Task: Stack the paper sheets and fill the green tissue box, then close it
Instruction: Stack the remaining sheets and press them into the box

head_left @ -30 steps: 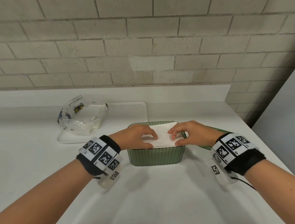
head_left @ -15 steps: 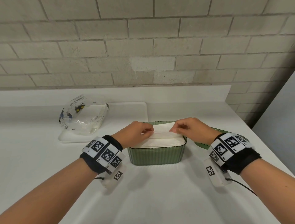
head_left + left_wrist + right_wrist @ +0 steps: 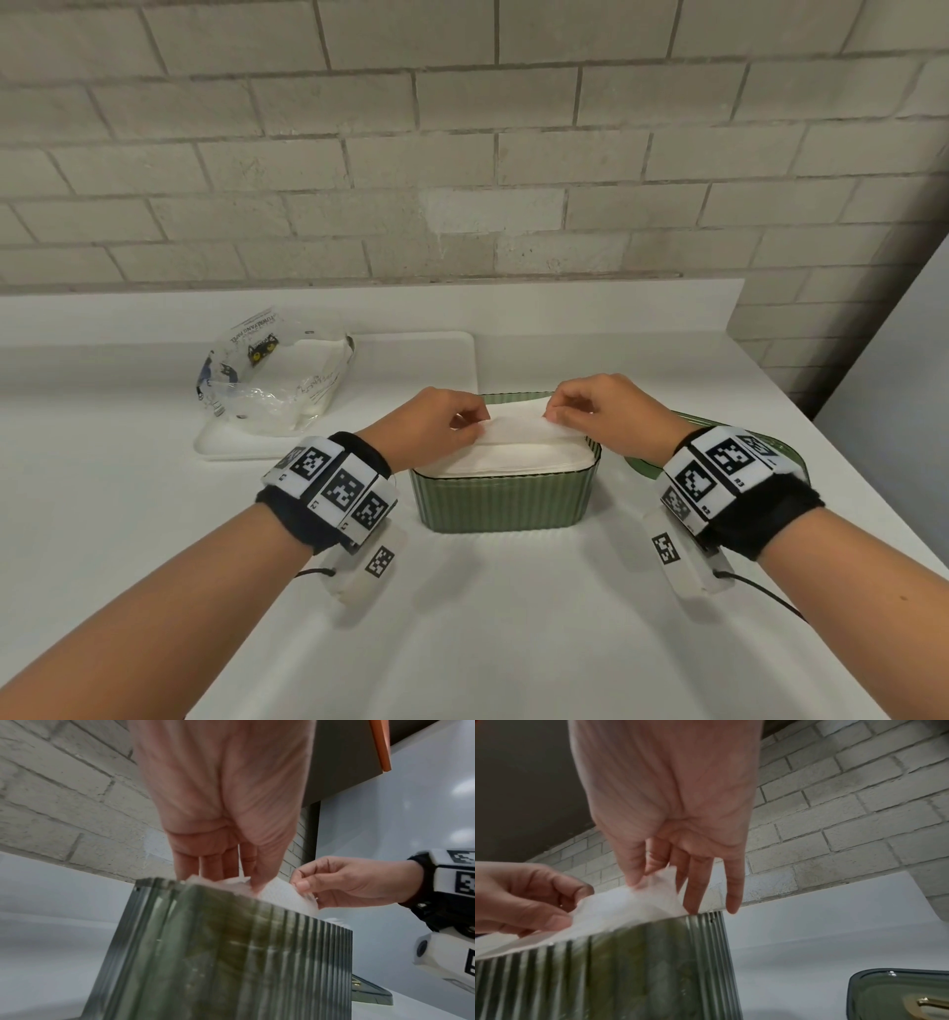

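both hands, left hand (image 3: 436,426) and right hand (image 3: 601,413), now pinch the top tissue sheet (image 3: 513,426) and have peeled it up off the stack filling my green tissue box (image 3: 506,498); lid (image 3: 770,447) waits at 3 o'clock, unclosed.

— What do we have behind the work?
— We face a pale grey brick wall (image 3: 462,154) with a low white upstand at its foot.
— And below?
— We see a white countertop (image 3: 488,616), evenly lit, and a grey panel (image 3: 904,385) at its right.
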The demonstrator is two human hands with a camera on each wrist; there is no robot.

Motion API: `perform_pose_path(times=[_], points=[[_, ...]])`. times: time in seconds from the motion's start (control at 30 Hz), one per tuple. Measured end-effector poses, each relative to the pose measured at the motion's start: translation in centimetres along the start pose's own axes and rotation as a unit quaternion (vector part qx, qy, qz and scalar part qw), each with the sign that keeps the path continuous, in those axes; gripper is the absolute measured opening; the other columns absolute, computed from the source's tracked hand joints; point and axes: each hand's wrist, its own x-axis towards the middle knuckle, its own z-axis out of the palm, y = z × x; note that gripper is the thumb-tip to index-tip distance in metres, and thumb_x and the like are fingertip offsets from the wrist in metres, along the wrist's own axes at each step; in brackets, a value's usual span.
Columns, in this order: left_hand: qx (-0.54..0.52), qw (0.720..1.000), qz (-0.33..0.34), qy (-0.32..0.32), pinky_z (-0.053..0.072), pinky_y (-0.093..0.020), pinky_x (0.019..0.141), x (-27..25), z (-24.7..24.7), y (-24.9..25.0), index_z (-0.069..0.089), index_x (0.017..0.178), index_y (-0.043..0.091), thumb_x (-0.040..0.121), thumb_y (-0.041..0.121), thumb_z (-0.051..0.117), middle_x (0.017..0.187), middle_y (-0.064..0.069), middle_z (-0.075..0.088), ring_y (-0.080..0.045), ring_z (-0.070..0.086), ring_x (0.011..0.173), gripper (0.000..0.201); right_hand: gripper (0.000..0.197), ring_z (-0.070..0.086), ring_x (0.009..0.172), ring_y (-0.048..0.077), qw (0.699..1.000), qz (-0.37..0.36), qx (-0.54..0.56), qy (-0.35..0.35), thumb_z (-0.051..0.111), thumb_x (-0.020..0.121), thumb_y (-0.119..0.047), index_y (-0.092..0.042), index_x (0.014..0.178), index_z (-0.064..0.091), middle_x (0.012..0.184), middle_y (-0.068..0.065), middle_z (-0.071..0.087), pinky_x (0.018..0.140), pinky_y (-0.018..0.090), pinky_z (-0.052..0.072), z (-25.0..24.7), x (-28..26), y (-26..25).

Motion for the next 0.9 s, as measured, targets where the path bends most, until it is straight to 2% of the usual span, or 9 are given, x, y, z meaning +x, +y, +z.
perform_pose_path(times=[0.07, 0.13, 0.23, 0.4, 0.53, 0.6, 0.7, 0.8, 0.9], points=[[0.009, 1.000, -0.001, 0.003, 0.048, -0.024, 0.084, 0.1, 0.1, 0.0, 0.062, 0.090, 0.015, 0.092, 0.016, 0.055, 0.085, 0.004, 0.061, -0.014, 0.061, 0.084, 0.008, 0.015, 0.060, 0.094, 0.014, 1.000, 0.001, 0.009, 0.002, 0.067, 0.084, -0.028, -0.016, 0.092, 0.067, 0.095, -0.005, 0.067, 0.085, 0.022, 0.043, 0.2, 0.0, -0.4], [0.022, 1.000, -0.002, 0.017, 0.047, -0.028, 0.082, 0.0, 0.1, 0.2, 0.063, 0.095, 0.010, 0.093, 0.015, 0.054, 0.086, 0.001, 0.062, -0.019, 0.059, 0.084, 0.010, 0.024, 0.057, 0.097, 0.013, 0.999, 0.002, -0.036, -0.010, 0.071, 0.079, -0.031, -0.018, 0.099, 0.065, 0.101, -0.005, 0.065, 0.087, 0.026, 0.046, 0.6, 0.0, -0.9], [0.027, 0.999, -0.002, 0.033, 0.049, -0.032, 0.084, -0.3, 0.3, 0.3, 0.062, 0.097, 0.008, 0.092, 0.014, 0.054, 0.094, -0.006, 0.067, -0.022, 0.062, 0.090, 0.011, 0.018, 0.055, 0.097, 0.020, 0.990, -0.025, -0.137, -0.010, 0.058, 0.086, -0.017, -0.011, 0.101, 0.065, 0.101, 0.003, 0.066, 0.085, 0.032, 0.046, 1.2, 0.3, -1.2], [0.067, 0.996, -0.029, 0.046, 0.046, -0.029, 0.078, -0.6, 0.5, 0.2, 0.064, 0.104, 0.007, 0.093, 0.009, 0.048, 0.100, -0.008, 0.066, -0.024, 0.060, 0.090, 0.020, 0.018, 0.050, 0.082, 0.017, 0.992, -0.015, -0.128, -0.008, 0.052, 0.088, -0.009, -0.008, 0.097, 0.068, 0.087, 0.004, 0.063, 0.072, 0.027, 0.041, 1.2, 0.4, -1.2], [0.062, 0.995, -0.053, 0.064, 0.034, -0.022, 0.064, 0.0, 0.3, -0.2, 0.062, 0.109, 0.002, 0.094, 0.006, 0.046, 0.099, -0.015, 0.067, -0.021, 0.052, 0.075, 0.023, 0.017, 0.057, 0.097, 0.020, 0.996, 0.005, -0.085, -0.002, 0.061, 0.087, -0.012, -0.005, 0.101, 0.067, 0.100, 0.008, 0.066, 0.076, 0.020, 0.038, 0.9, 1.1, -1.1], [0.063, 0.994, -0.062, 0.062, 0.030, -0.021, 0.061, 0.4, 0.1, -0.3, 0.061, 0.110, 0.001, 0.093, 0.008, 0.048, 0.098, -0.016, 0.066, -0.022, 0.051, 0.077, 0.022, 0.016, 0.057, 0.099, 0.020, 0.997, 0.013, -0.077, 0.006, 0.063, 0.086, -0.014, -0.005, 0.099, 0.067, 0.099, 0.007, 0.066, 0.077, 0.020, 0.038, 0.9, 1.6, -0.9], [0.044, 0.997, -0.052, 0.036, 0.030, -0.021, 0.059, 1.0, -0.5, -0.1, 0.062, 0.101, 0.004, 0.089, 0.016, 0.058, 0.086, -0.003, 0.060, -0.018, 0.050, 0.078, 0.017, 0.014, 0.058, 0.100, 0.022, 0.996, 0.014, -0.089, 0.012, 0.064, 0.085, -0.015, -0.008, 0.096, 0.067, 0.099, 0.007, 0.067, 0.085, 0.028, 0.045, 0.8, 2.3, -0.9], [0.040, 0.998, -0.055, 0.018, 0.027, -0.014, 0.049, 1.5, -1.1, 0.2, 0.055, 0.078, 0.010, 0.086, 0.012, 0.059, 0.061, 0.006, 0.043, -0.011, 0.038, 0.058, 0.010, 0.011, 0.058, 0.095, 0.021, 0.995, 0.021, -0.094, 0.017, 0.063, 0.083, -0.015, -0.010, 0.092, 0.067, 0.087, 0.000, 0.061, 0.083, 0.030, 0.045, 0.8, 2.8, -1.0], [0.050, 0.996, -0.071, 0.014, 0.024, -0.018, 0.050, 2.1, -1.0, -0.1, 0.052, 0.075, 0.008, 0.085, 0.009, 0.057, 0.059, 0.005, 0.040, -0.007, 0.035, 0.055, 0.012, 0.013, 0.057, 0.098, 0.022, 0.993, 0.029, -0.112, 0.016, 0.063, 0.083, -0.016, -0.012, 0.095, 0.066, 0.088, -0.004, 0.057, 0.085, 0.031, 0.045, 1.0, 3.1, -0.9]])
